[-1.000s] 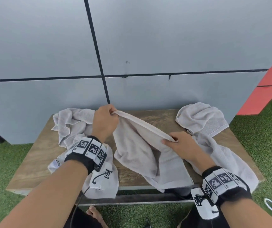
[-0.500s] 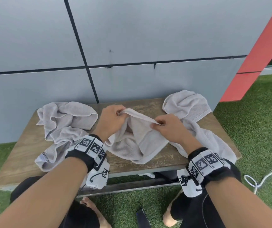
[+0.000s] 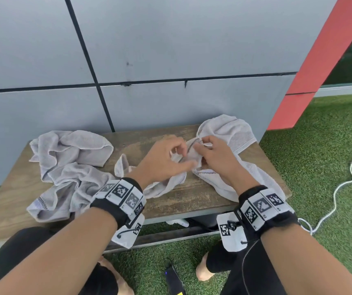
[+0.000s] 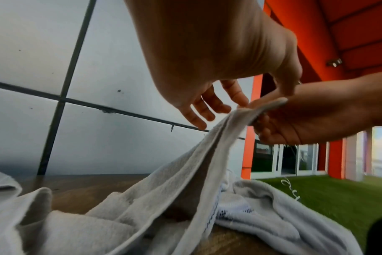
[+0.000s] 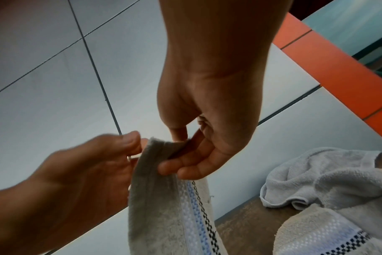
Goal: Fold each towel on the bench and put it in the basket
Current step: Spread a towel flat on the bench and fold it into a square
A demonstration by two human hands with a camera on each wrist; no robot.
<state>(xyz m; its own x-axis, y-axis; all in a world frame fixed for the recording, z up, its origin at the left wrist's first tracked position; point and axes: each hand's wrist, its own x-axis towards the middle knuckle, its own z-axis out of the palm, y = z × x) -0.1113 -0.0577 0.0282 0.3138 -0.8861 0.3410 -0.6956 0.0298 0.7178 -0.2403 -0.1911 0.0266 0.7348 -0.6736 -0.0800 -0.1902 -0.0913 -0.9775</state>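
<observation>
Left hand (image 3: 162, 160): above the middle of the desk, fingers loosely spread and nearly straight; in the left wrist view the fingertips (image 4: 199, 119) reach toward the raised towel edge, and whether they touch it cannot be told.
Right hand (image 3: 211, 158): just beside the left hand, at its 3 o'clock; thumb and fingers pinch the bunched hem of the middle towel, clearly so in the right wrist view (image 5: 199, 138).
Middle towel (image 3: 171, 184): pale grey with a white woven band and a black checkered stripe; its held edge is lifted off the desk while the rest trails down onto the wood toward 7 o'clock.
Left towel (image 3: 68, 165): crumpled at the desk's 9 o'clock end, one corner with a checkered band hanging over the near edge.
Right towel (image 3: 230, 133): rumpled at 2 o'clock, running under the right wrist toward the near right corner.
Desk (image 3: 192, 201): worn wooden top on a metal frame, set against the grey panelled wall (image 3: 171, 50).
Wrist bands (image 3: 124, 194): black straps with black-and-white square markers on both wrists.
Ground: green artificial turf (image 3: 319, 167), with a white cord (image 3: 345, 184) looping at 4 o'clock.
Red panel (image 3: 319, 60): slanted, at 1 o'clock beyond the wall.
Basket: not in any view.
</observation>
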